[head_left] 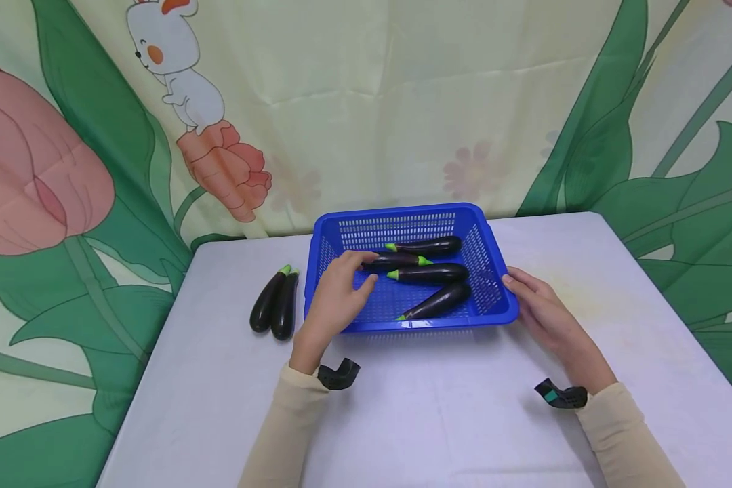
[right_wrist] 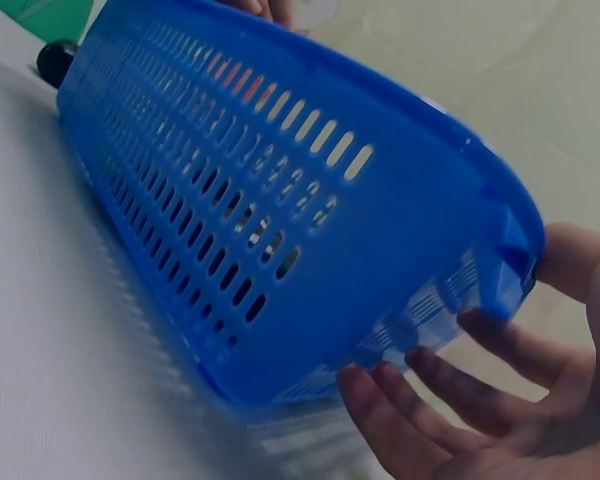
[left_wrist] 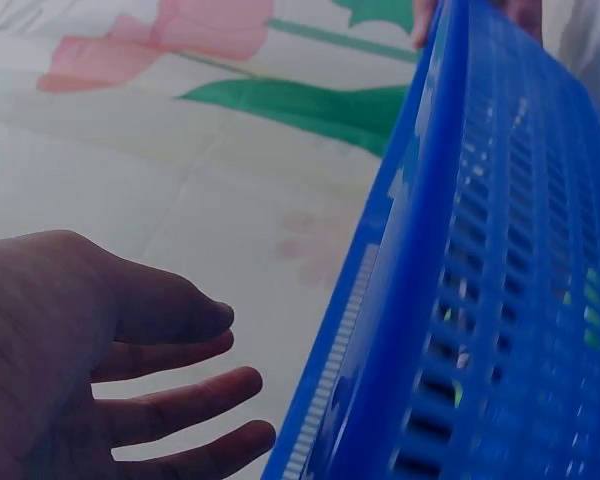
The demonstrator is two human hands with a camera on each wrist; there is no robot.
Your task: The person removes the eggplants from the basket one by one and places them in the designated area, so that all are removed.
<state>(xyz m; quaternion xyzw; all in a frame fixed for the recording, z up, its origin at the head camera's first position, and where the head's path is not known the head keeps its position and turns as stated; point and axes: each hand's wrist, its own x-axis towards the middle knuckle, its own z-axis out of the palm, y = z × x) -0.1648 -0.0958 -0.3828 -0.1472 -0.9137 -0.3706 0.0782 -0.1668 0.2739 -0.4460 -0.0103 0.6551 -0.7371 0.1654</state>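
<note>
A blue plastic basket [head_left: 415,325] with slotted walls stands on the table and holds several dark purple eggplants [head_left: 433,273] with green stem ends. My left hand [head_left: 335,295] reaches over the basket's left side, its fingertips near the left end of one eggplant [head_left: 396,261]. In the left wrist view, that hand's fingers are spread apart with nothing between them. At the basket's right side my right hand [head_left: 545,308] grips the rim, thumb on top and fingers against the outer wall [right_wrist: 430,300]. Two more eggplants [head_left: 285,308] lie side by side on the table, left of the basket.
A white cloth covers the table [head_left: 439,413]. Behind it hangs a curtain [head_left: 341,102] printed with flowers, leaves and a rabbit, close to the basket's far rim. Each wrist carries a black strap [head_left: 339,374].
</note>
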